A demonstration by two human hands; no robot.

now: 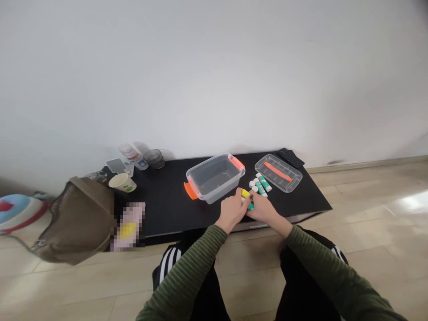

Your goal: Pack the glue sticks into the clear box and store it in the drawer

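My left hand [232, 209] and my right hand [264, 208] meet at the front edge of the black table, fingers closed around a small bundle. A yellow stick [245, 193] shows between them, and a green end [250, 206] below it. A dark piece sits between these two; the exact kind of these sticks cannot be made out. Just beyond my right hand, several green-and-white glue sticks [264, 183] lie with white caps. The clear plastic box [222, 191] with orange latches stands lidless behind my left hand, nothing visible inside.
The clear lid [294, 183] with its orange handle lies at the right, near a black keypad-like object [290, 157]. On the left stand a paper cup [122, 183], a dark glass [154, 158] and a spray bottle [133, 157]. A brown bag [80, 218] leans at the table's left end.
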